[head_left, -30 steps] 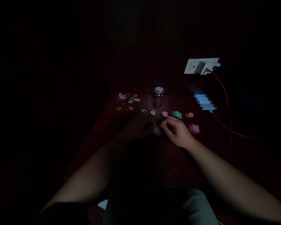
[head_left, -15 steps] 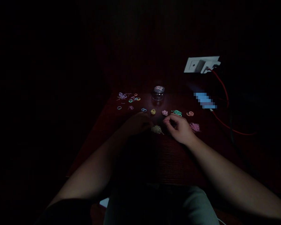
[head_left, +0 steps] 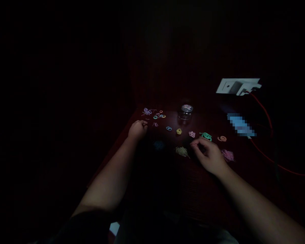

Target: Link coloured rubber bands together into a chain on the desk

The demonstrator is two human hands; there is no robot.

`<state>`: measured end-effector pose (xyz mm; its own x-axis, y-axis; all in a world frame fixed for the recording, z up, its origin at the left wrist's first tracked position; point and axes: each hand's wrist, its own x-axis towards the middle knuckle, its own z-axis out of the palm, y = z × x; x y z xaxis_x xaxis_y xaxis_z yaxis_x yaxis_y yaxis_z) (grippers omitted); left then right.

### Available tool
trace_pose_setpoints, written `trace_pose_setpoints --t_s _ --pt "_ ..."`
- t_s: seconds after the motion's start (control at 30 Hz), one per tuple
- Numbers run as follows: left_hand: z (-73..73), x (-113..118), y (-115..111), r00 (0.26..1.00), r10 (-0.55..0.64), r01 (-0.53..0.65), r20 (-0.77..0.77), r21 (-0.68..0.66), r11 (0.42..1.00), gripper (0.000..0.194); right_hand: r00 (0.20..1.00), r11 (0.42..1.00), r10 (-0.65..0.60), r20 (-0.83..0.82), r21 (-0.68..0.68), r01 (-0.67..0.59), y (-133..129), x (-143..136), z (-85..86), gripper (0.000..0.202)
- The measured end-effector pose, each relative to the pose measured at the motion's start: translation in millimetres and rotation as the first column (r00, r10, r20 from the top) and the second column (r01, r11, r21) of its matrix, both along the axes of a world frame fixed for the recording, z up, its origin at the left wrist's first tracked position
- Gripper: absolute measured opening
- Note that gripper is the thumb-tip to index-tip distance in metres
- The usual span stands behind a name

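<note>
Over the left side of the dark table, my left hand [head_left: 138, 130] is closed, thumb and fingers together beside a loose scatter of small elastic bands [head_left: 147, 112]. What it pinches, if anything, is too small to make out. My right hand [head_left: 209, 156] is closed in a pinch, its fingertips between a pink bunch of bands [head_left: 191, 134] and a pale yellowish pile [head_left: 181, 151]; any thing between the fingertips is hidden. A green bunch [head_left: 205, 136] lies just beyond its knuckles, and a pink pile [head_left: 228, 155] lies beside the wrist.
A lidded clear jar [head_left: 185, 112] stands at the back. Blue bands [head_left: 169, 128], a yellow bunch [head_left: 179, 131], orange bands [head_left: 222, 138] and a shadowed blue pile [head_left: 159, 145] lie around. A blurred phone-like object [head_left: 240, 124] has a red cable [head_left: 263, 107] near a wall socket [head_left: 226, 86].
My left hand has moved left and away from the pale pile to the scattered bands, uncovering the blue pile. My right hand keeps its pinch near the pink bunch. The camera view has shifted.
</note>
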<state>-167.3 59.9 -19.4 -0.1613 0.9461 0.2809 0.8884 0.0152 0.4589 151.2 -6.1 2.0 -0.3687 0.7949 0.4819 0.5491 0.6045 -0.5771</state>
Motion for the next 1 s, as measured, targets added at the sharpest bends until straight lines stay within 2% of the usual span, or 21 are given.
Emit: trace_pose_setpoints --t_s 0.13,0.3,0.5,0.63,0.77,0.83,0.9,1.0 --pt "-11.4 4.9 9.8 0.998 0.044 -0.045 -0.037 -0.025 0.999 0.03 1.0 1.0 0.015 -0.008 -0.014 -0.015 -0.9 -1.3 -0.8 0.014" --pt "-11.4 22.7 19.9 0.998 0.051 -0.052 -0.038 -0.021 0.998 0.025 0.999 0.999 0.04 -0.013 -0.011 -0.04 -1.7 -2.0 -1.7 0.013" --pt "-10.0 9.5 19.4 0.999 0.045 -0.046 -0.03 -0.012 0.999 0.021 1.0 0.999 0.031 -0.004 -0.022 -0.031 -1.1 -0.9 -2.3 0.012" --pt "-12.5 8.7 18.7 0.998 0.039 -0.036 -0.056 0.055 0.998 0.023 1.0 1.0 0.028 -0.012 -0.009 -0.028 0.2 -1.3 -2.1 0.012" --pt "-11.4 19.6 27.3 0.989 -0.107 0.113 -0.1 0.056 0.992 0.037 0.999 0.999 0.037 -0.013 0.005 -0.037 0.5 -2.3 -1.3 0.012" --pt "-9.5 23.0 32.9 0.979 -0.178 0.178 -0.103 -0.006 0.984 0.033 0.999 0.999 0.039 -0.01 0.004 -0.039 -0.1 -2.4 -0.5 0.012" --pt "-7.8 23.5 37.1 0.976 -0.194 0.191 -0.097 -0.045 0.981 0.025 0.999 0.999 0.041 -0.01 0.007 -0.04 -0.9 -2.2 0.1 0.012" --pt "-6.1 21.9 39.5 0.972 -0.205 0.203 -0.115 -0.03 0.979 0.017 0.999 0.999 0.043 -0.006 0.019 -0.043 -1.4 -1.8 0.5 0.012"
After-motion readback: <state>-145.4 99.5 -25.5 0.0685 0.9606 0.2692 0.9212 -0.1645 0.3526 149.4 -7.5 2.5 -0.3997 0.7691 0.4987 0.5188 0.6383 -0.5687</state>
